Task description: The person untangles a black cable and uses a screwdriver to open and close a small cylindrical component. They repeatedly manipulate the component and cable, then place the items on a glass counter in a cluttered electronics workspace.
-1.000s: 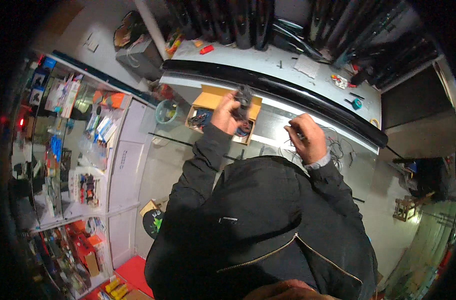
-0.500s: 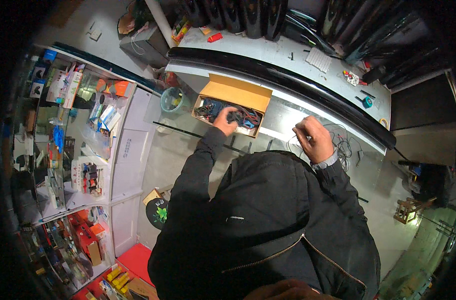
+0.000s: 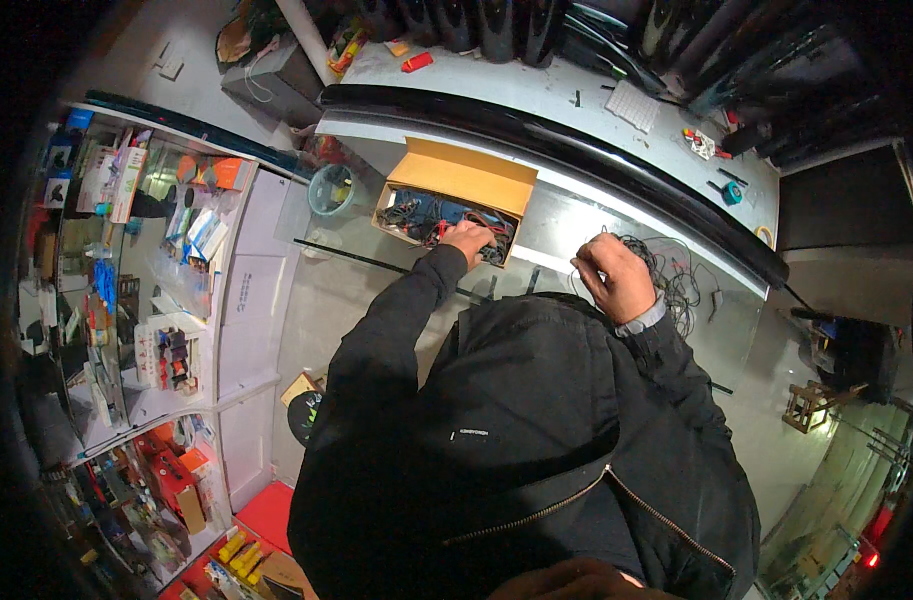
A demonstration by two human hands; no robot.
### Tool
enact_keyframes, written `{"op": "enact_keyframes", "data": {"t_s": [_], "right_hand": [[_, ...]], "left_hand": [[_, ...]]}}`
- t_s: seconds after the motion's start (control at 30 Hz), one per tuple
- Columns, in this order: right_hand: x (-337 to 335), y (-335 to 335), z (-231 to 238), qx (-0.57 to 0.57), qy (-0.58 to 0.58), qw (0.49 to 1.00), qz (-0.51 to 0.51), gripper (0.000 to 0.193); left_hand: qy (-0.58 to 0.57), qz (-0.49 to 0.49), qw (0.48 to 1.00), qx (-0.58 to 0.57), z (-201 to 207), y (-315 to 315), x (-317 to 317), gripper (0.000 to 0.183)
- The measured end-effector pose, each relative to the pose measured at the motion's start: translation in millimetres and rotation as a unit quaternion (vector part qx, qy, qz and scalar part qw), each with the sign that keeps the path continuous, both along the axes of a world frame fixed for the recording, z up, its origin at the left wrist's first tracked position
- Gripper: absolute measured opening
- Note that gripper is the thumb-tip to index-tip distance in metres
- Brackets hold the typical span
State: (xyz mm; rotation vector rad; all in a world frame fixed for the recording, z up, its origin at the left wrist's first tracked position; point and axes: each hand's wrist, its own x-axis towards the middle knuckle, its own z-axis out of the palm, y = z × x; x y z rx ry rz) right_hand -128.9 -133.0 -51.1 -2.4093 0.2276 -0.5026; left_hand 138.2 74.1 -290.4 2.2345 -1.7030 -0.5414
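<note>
- The left hand (image 3: 469,241) reaches down into the right part of the open cardboard box (image 3: 384,222), its fingers bent over the dark cables (image 3: 408,211) there.
- Its fingertips are lost among the cables and the shadow, so I cannot tell whether they pinch a cable or only rest on it.
- The right hand (image 3: 617,276) is held to the right of the box, well apart from it, with fingers curled inward and the thumb near them; a thin strand shows just below, but I cannot tell whether it is pinched.
- The box sits on the desk (image 3: 561,215), its lid flap (image 3: 471,178) raised along the far side; blue material (image 3: 431,208) shows among the cables.
- Beside the right hand, on its far and right side, lies 1 loose cable tangle (image 3: 684,295).
- Beyond the box runs 1 long black roll (image 3: 536,148); 1 bucket (image 3: 330,191) stands to the left.
- The step in hand appears to be handling the cables inside the box.
- From this pose, the next move would seem to call for a light left-hand touch, keeping the fingers free of neighbouring loops.
</note>
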Motion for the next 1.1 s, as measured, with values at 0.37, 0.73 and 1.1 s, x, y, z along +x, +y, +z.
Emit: {"op": "enact_keyframes", "data": {"t_s": [0.37,0.73,1.1], "right_hand": [[6,2,-12,-0.002,0.027,0.999,0.019,0.014],[27,3,-42,-0.03,0.045,0.995,0.086,0.012],[51,8,-61,0.053,0.058,0.983,0.165,0.013]], "left_hand": [[0.148,-0.051,0.987,-0.027,-48,-10,38,0.026],[-0.01,0.164,0.983,0.085,-72,-40,19,0.037],[0.032,0.244,0.966,0.081,-98,-19,-3,0.033]]}}
